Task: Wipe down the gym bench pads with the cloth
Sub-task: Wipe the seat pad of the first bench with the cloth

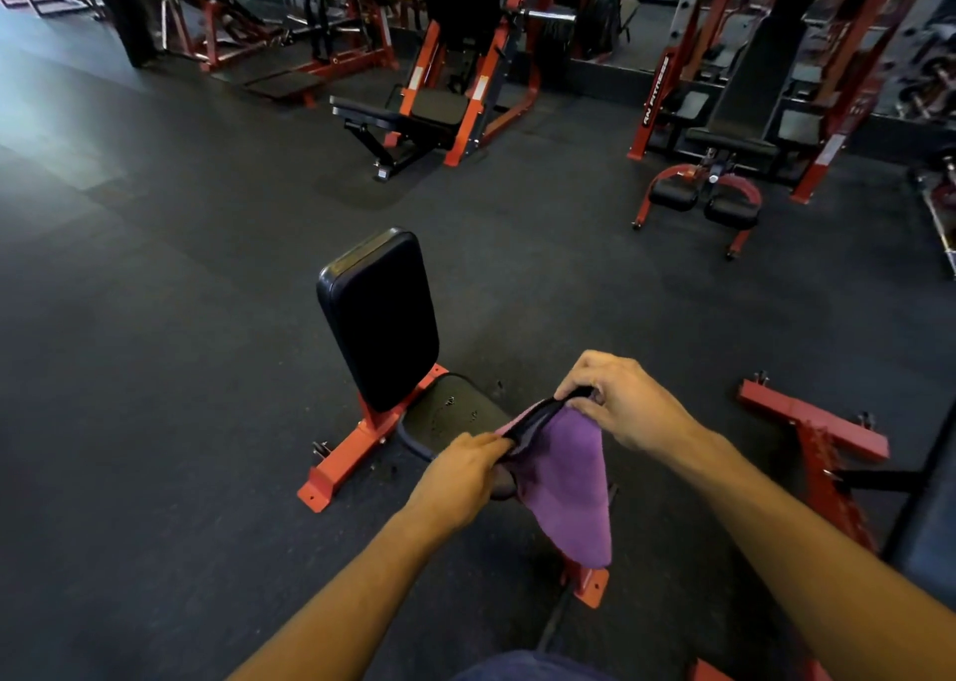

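Observation:
A purple cloth hangs between my two hands over the front edge of a black seat pad. My left hand pinches the cloth's upper edge at its left end. My right hand grips the same edge at its right end, higher up. The seat pad shows small wet or worn spots. Behind it stands the upright black back pad on an orange-red frame. Below my hands the cloth hides part of the frame.
Dark rubber flooring surrounds the bench. Another orange-red frame lies to the right. Further back are an adjustable bench, a leg-pad bench inside a rack, and a person's legs far left.

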A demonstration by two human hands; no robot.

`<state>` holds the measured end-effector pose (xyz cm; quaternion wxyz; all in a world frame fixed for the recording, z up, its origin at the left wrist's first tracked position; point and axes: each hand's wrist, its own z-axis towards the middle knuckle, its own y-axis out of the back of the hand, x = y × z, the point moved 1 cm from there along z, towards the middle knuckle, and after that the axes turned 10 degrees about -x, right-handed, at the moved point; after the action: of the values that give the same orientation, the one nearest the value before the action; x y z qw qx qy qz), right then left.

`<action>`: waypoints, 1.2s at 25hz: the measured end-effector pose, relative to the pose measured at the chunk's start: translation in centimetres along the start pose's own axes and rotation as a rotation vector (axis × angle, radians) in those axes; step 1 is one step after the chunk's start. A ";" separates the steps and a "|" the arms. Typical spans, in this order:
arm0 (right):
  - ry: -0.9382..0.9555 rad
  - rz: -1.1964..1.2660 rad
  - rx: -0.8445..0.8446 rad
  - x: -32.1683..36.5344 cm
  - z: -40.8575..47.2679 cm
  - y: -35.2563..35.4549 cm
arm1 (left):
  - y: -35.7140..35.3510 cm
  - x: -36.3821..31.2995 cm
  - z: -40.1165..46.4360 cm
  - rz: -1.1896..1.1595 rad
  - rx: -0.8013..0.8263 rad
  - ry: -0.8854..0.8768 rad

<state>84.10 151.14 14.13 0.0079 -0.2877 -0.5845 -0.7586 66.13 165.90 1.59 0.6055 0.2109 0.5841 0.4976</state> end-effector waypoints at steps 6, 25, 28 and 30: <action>-0.067 0.056 -0.059 -2.0 0.3 1.4 | 5.5 2.2 2.1 0.095 -0.400 0.035; -0.095 0.681 -0.250 0.2 5.6 2.2 | 13.3 -0.9 4.4 -0.957 -0.539 0.591; -0.271 1.049 -0.135 -0.9 4.7 -0.2 | 13.1 -1.7 5.4 -1.083 -0.493 0.584; -0.410 1.051 0.001 -1.3 3.0 -3.4 | 12.6 -0.9 6.0 -1.112 -0.534 0.603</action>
<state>85.24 154.46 10.96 0.2710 -0.6818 -0.3523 -0.5810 67.28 172.27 13.94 0.6131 -0.4246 0.6061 0.2766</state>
